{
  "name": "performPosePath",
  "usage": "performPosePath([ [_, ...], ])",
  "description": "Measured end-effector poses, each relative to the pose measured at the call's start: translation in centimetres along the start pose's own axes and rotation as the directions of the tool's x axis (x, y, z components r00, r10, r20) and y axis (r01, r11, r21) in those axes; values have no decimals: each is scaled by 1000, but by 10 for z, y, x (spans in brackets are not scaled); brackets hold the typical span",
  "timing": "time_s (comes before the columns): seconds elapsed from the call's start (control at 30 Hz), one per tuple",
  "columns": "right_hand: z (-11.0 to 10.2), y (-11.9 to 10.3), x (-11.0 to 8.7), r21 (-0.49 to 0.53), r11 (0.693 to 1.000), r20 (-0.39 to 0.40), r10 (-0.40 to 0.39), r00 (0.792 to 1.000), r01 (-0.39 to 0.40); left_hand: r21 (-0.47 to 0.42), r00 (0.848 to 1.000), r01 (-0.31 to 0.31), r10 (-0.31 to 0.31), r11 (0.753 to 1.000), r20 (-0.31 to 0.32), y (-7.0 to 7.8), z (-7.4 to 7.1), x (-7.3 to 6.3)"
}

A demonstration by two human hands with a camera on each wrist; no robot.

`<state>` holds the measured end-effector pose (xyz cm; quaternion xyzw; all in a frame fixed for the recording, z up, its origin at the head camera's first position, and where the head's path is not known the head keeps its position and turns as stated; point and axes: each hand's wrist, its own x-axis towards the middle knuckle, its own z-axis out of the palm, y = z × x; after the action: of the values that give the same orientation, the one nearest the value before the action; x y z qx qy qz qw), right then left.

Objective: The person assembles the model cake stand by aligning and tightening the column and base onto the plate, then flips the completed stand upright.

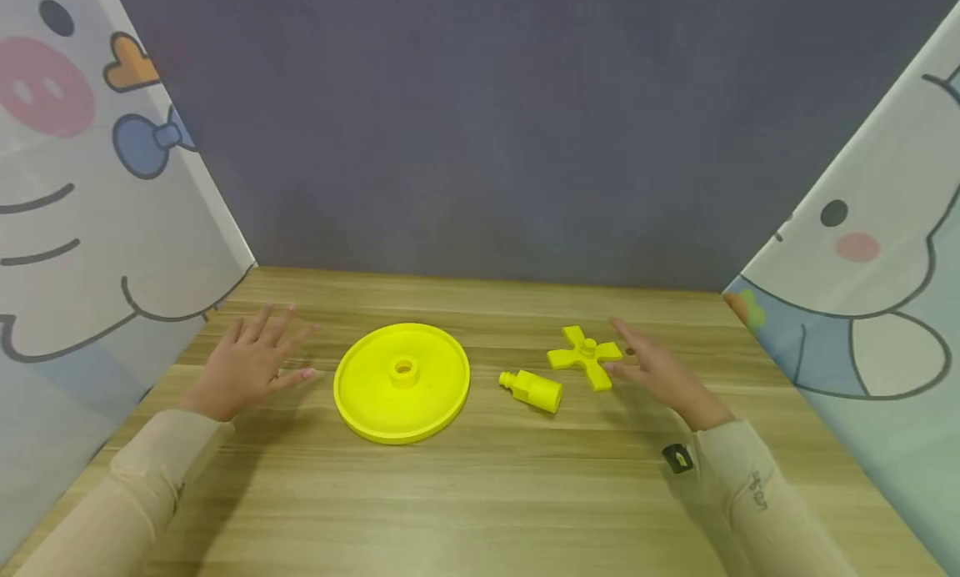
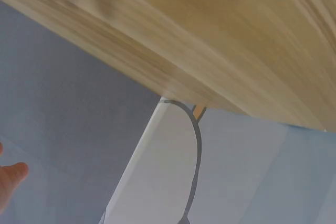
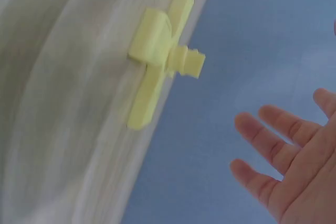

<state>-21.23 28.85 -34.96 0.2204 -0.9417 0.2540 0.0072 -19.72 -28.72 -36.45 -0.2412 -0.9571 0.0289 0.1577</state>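
Observation:
A round yellow disc (image 1: 375,402) with a raised rim and a hollow central hub lies flat on the table. To its right is a small yellow bottle-shaped piece (image 1: 538,392), lying on its side with its narrow neck toward the disc. Farther right sits a yellow four-armed cross piece (image 1: 585,358) with a short peg in its middle, also seen in the right wrist view (image 3: 144,98). My left hand (image 1: 251,364) hovers left of the disc, fingers spread, holding nothing. Beside the cross piece is my right hand (image 1: 660,373), fingers extended and holding nothing; whether it touches the piece I cannot tell.
The wooden table (image 1: 450,510) ends at a dark grey panel (image 1: 480,143) at the back. Cartoon-printed cloths hang on the left (image 1: 97,252) and right (image 1: 862,310). A small black object (image 1: 678,459) is by the right sleeve's cuff.

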Motion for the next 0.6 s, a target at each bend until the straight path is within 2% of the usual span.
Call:
performPosePath([
  [0.17,7,-4,3,90,995,3,-40,999,39,-7,999,-25,25,1000,-30,5,4,-1],
  [0.27,10,-6,7,94,993,-9,-68,998,69,-14,999,-27,27,1000,-32,5,4,0],
  [0.4,17,-9,12,90,989,-30,-112,993,114,-27,1000,-21,21,999,0,7,4,2],
  [0.6,28,-8,16,35,978,-48,-205,978,207,-87,996,-3,11,996,93,12,4,2],
])
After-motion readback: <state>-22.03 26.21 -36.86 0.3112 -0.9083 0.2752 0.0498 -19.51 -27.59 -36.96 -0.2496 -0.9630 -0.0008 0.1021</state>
